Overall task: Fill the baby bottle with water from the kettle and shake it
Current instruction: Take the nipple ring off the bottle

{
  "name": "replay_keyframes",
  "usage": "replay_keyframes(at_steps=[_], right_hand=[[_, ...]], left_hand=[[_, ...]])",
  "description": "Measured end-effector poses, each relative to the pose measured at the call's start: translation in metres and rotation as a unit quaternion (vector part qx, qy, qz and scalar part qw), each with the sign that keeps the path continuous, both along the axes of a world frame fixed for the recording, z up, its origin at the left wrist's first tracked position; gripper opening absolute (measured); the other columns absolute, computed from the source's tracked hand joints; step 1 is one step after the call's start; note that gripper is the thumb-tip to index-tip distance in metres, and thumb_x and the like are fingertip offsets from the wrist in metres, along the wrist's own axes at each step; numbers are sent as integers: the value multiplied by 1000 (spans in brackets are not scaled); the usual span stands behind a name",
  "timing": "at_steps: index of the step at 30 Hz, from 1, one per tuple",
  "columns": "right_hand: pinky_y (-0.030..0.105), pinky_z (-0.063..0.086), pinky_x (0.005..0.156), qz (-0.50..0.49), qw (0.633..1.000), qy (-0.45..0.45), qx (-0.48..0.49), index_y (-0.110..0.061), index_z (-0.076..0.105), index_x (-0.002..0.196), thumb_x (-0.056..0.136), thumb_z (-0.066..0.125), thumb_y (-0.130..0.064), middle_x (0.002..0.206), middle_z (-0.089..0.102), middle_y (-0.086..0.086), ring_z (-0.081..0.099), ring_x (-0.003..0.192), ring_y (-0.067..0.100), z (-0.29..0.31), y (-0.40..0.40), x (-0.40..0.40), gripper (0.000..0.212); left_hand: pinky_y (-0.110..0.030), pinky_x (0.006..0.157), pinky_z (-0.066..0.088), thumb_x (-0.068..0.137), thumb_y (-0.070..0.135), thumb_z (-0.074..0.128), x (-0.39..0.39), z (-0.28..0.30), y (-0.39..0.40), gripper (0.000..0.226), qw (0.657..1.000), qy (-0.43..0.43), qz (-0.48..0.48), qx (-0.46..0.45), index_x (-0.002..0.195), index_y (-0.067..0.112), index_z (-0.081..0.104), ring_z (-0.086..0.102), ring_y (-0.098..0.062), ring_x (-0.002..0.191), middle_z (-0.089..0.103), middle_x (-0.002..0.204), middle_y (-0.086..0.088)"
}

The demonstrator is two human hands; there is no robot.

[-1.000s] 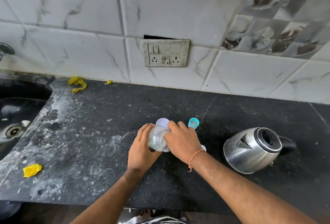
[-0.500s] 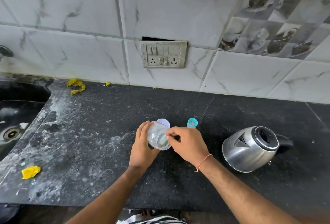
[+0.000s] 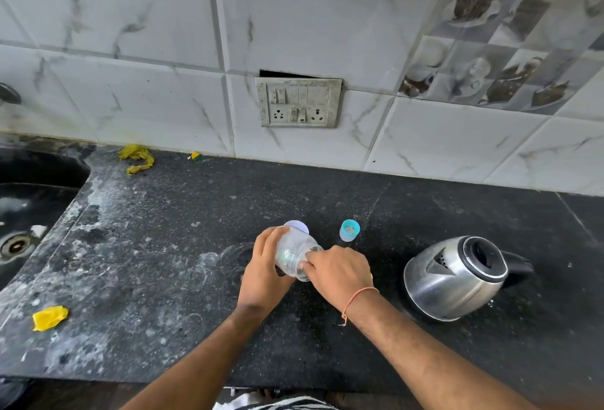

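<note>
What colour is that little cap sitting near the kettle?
The little cap is teal blue on top with a paler lower part, seen in the head view.

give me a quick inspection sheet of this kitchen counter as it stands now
surface: black speckled stone counter, pale dusty stains on its left part
job's things: clear plastic baby bottle tilted between both hands; steel electric kettle to its right, lid open; small teal-rimmed cap behind
clutter: yellow scrap front left; crumpled yellow wrapper by the wall
grippers: left hand grips the bottle's body; right hand pinches at its mouth
cables: nothing seen
surroundings: dark sink left; wall switch plate on marble tiles
</note>
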State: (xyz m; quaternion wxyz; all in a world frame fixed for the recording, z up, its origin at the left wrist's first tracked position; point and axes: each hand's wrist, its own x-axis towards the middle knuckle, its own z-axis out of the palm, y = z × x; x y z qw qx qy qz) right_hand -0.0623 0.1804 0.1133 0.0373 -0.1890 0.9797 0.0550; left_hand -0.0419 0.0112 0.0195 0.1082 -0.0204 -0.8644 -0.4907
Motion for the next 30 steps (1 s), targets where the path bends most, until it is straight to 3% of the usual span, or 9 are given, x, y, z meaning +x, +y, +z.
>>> replay_keyframes(at_steps=[4,8,14,16,20,24,27,30], right_hand=[[37,50,72,-67,996,-53,-37,-28,77,118,105,56,-58,106,77,6,73,98,30,3,0,-4,39],[35,59,71,-97,990,-57,-88,-29,81,105,98,66,-52,91,78,-1,73,86,25,3,0,-5,29],[36,54,52,-38,984,109,-135,-27,72,98,99,57,-48,83,70,-1,69,67,27,-6,7,6,26],[34,54,49,-6,966,177,-190,-23,74,92,97,61,-43,94,65,-2,65,70,23,-13,12,5,24],[31,60,72,67,954,224,-189,-22,83,89,92,82,-34,129,68,1,61,99,26,-14,21,0,13],[41,60,72,43,973,158,-163,-29,87,90,92,79,-38,147,62,-5,58,116,26,-13,21,-4,12],[41,58,66,30,974,138,-176,-32,87,90,87,84,-36,145,62,-7,59,118,27,-9,16,-3,6],[42,57,65,29,971,132,-198,-30,87,85,83,86,-33,140,64,-9,60,116,27,-5,12,-1,4]], left_hand=[[-33,94,59,80,31,97,-1,1,4,95,1000,16,-7,-20,158,29,43,49,-1,135,39,163,12],[-36,92,62,80,32,95,-1,-3,6,94,1000,5,0,-12,159,26,45,51,-5,136,39,163,10],[-7,93,46,79,33,96,-1,3,6,94,1000,-17,9,23,156,34,42,46,15,134,43,155,14],[-3,93,44,78,31,97,-1,4,6,95,999,-20,9,30,157,31,44,46,14,134,45,154,13],[0,96,44,79,28,98,-2,5,8,94,999,-11,4,44,157,29,45,47,7,138,47,154,9],[-13,102,49,79,30,97,-2,8,10,93,999,-2,3,53,156,33,44,49,1,140,48,153,12],[-30,101,59,78,27,99,-1,8,11,95,998,7,3,54,155,34,44,50,0,139,47,151,15],[-36,102,60,77,24,99,-2,8,12,96,998,6,5,58,156,34,45,51,-1,139,47,153,15]])
